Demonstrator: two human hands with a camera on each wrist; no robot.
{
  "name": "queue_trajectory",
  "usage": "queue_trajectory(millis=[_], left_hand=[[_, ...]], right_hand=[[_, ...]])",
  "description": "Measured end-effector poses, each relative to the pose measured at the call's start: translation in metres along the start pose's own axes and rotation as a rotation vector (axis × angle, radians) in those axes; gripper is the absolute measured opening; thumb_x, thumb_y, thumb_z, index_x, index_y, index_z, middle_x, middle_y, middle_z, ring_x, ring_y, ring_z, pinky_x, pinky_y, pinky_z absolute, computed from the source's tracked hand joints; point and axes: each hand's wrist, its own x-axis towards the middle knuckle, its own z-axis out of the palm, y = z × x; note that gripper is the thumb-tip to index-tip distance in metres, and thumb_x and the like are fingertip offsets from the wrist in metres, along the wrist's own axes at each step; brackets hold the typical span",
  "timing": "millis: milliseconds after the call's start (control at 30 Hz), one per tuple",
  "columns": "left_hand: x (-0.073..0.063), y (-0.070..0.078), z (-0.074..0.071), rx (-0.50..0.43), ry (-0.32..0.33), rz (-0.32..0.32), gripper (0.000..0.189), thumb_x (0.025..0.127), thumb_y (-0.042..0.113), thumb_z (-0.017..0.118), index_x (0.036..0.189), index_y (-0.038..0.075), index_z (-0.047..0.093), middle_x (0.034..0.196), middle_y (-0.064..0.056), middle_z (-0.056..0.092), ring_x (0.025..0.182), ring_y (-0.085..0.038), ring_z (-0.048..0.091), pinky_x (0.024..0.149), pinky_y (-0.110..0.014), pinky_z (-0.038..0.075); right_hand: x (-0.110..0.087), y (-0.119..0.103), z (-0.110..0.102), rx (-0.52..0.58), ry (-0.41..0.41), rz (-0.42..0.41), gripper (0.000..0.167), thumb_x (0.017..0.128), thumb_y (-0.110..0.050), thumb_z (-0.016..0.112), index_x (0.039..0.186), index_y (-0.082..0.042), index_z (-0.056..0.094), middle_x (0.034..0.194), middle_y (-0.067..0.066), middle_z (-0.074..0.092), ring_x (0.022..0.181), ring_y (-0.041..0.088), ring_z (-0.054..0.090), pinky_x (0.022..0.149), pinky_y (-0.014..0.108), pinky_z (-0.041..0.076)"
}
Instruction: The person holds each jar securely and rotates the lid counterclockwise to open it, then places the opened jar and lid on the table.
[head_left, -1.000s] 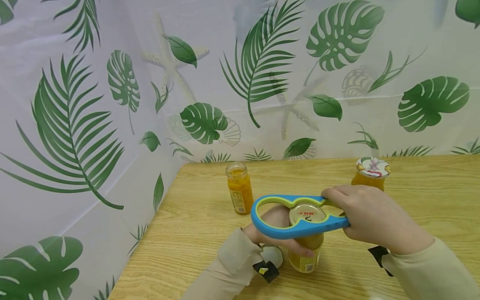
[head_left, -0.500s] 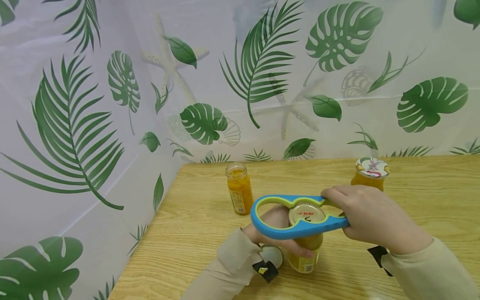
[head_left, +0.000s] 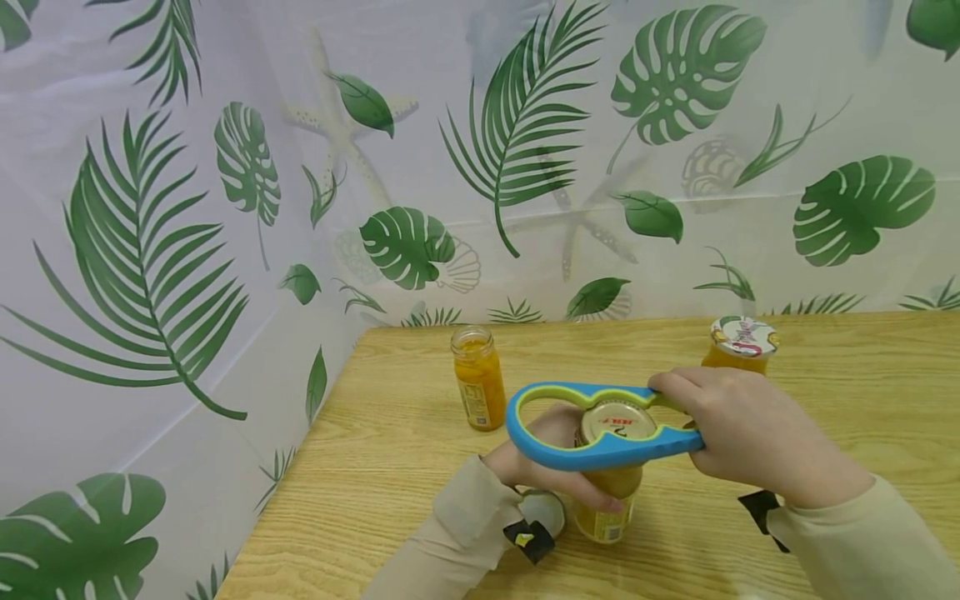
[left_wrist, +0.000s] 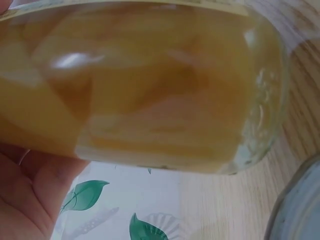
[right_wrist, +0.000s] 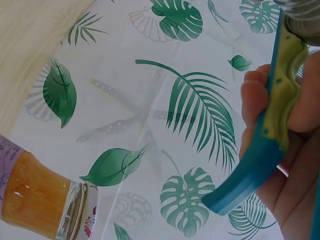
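A glass jar of yellow-orange fruit (head_left: pixel 600 523) with a gold lid (head_left: pixel 617 421) stands slightly tilted at the front of the table. My left hand (head_left: pixel 551 467) grips its body, the fingers partly hidden behind the jar and the tool. In the left wrist view the jar (left_wrist: pixel 150 95) fills most of the picture beside my palm (left_wrist: pixel 30 200). A blue jar opener (head_left: pixel 600 456) with a yellow-green inner edge lies around the lid. My right hand (head_left: pixel 750 429) grips the opener's right end. The right wrist view shows my fingers around the opener handle (right_wrist: pixel 272 130).
An opened jar of orange fruit (head_left: pixel 480 383) stands at the back left. Behind my right hand is a jar with a patterned lid (head_left: pixel 745 337). A loose round lid (head_left: pixel 545 512) lies by my left wrist. A leaf-printed sheet (head_left: pixel 480 167) borders the wooden table (head_left: pixel 360 467).
The opener and the jar's top have risen slightly and shifted a little right, with the jar tilting a bit more. My right hand has moved slightly with the opener. Both grips stay the same.
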Motion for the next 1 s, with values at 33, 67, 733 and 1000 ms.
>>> queue_trajectory(millis=[33,67,733,1000], left_hand=[[0.0003,-0.0003,-0.0001,-0.006,0.001,0.010,0.071,0.062,0.005,0.079,0.123,0.008,0.045,0.116,0.006,0.052,0.103,0.000,0.046,0.091,-0.020,0.035],[0.0005,-0.0006,-0.0003,-0.009,0.001,0.017,0.070,0.062,0.005,0.079,0.123,0.008,0.045,0.116,0.005,0.052,0.103,0.000,0.046,0.091,-0.020,0.035],[0.0008,-0.0008,-0.0002,0.003,0.017,0.021,0.069,0.061,0.005,0.079,0.122,0.008,0.046,0.114,0.006,0.053,0.101,0.000,0.047,0.090,-0.019,0.036],[0.0009,-0.0012,-0.0003,0.006,0.019,0.024,0.070,0.061,0.004,0.079,0.122,0.007,0.046,0.115,0.004,0.053,0.101,0.000,0.047,0.090,-0.019,0.036]], right_hand=[[-0.0001,0.0002,-0.0004,0.001,-0.003,0.004,0.049,0.044,0.007,0.067,0.091,-0.007,0.059,0.079,-0.002,0.058,0.055,0.008,0.045,0.046,0.027,0.041],[-0.0002,0.0003,-0.0009,0.003,-0.007,0.007,0.050,0.044,0.006,0.067,0.091,-0.007,0.059,0.079,-0.002,0.057,0.055,0.008,0.045,0.046,0.027,0.040],[0.0005,-0.0006,-0.0016,0.006,-0.063,0.041,0.049,0.047,0.005,0.069,0.094,-0.007,0.059,0.079,-0.002,0.056,0.055,0.008,0.043,0.047,0.026,0.040],[0.0006,-0.0008,-0.0014,0.007,-0.055,0.033,0.049,0.047,0.005,0.069,0.093,-0.007,0.059,0.078,-0.003,0.055,0.054,0.007,0.042,0.046,0.025,0.039]])
